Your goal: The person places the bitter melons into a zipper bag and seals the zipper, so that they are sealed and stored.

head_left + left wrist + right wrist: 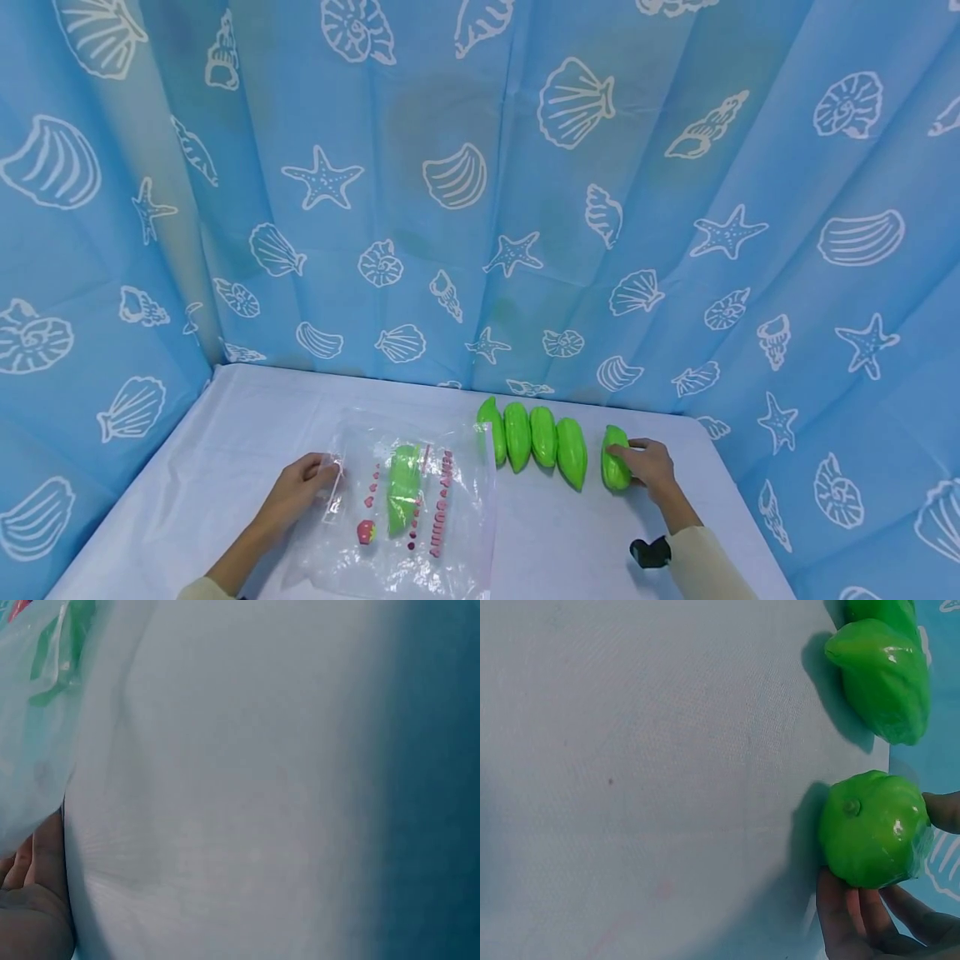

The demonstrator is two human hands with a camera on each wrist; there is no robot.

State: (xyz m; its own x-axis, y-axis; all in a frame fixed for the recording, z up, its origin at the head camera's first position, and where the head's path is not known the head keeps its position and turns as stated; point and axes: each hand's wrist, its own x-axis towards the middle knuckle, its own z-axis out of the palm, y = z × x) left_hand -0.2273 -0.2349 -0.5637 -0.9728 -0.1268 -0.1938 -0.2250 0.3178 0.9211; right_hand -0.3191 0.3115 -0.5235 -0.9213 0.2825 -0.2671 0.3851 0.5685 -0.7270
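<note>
A clear plastic bag (341, 533) printed with pink letters, hearts and a strawberry stands in front of me, with a long green toy vegetable (403, 492) showing through it. My left hand (302, 483) pinches the bag's left edge; in the left wrist view that hand (37, 892) is mostly cut off beside the bag (37, 765). With thumb and fingers, my right hand (651, 468) grips another shiny green toy vegetable (615, 462). From the right wrist its rounded, lumpy end (874, 829) faces the camera, thumb on one side and fingers on the other.
Several more green toy vegetables (543, 436) lie in a row on the white-covered table (555, 533), between the bag and my right hand. The leftmost is partly behind the bag. A blue curtain (480, 208) with white shell prints encloses the table's back and sides.
</note>
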